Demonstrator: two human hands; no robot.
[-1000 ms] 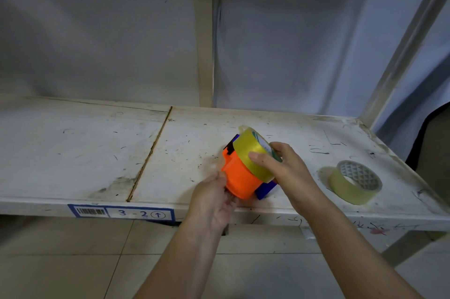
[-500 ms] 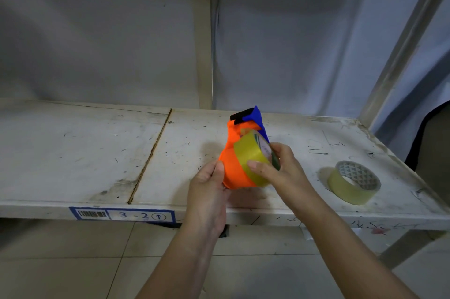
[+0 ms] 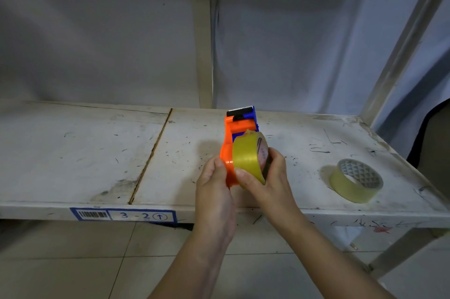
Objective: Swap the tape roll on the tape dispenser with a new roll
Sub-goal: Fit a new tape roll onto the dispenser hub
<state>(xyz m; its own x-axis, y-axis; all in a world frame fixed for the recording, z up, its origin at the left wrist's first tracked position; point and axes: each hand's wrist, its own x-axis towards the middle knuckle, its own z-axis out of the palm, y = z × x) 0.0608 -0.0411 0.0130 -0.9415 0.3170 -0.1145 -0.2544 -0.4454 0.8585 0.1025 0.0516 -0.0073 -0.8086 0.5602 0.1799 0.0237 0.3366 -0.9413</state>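
Head view: one orange-and-blue tape dispenser [image 3: 237,138], two tape rolls, two hands. Left hand [image 3: 214,191] clenched on dispenser's orange side; right hand [image 3: 270,181] grasping yellow tape roll [image 3: 248,156] against dispenser, above white desk [image 3: 85,152]. Second, paler tape roll [image 3: 356,180] lying flat on desk, well apart. Versus half a second ago: dispenser raised more upright, serrated blade showing. Hub and roll's seating hidden.
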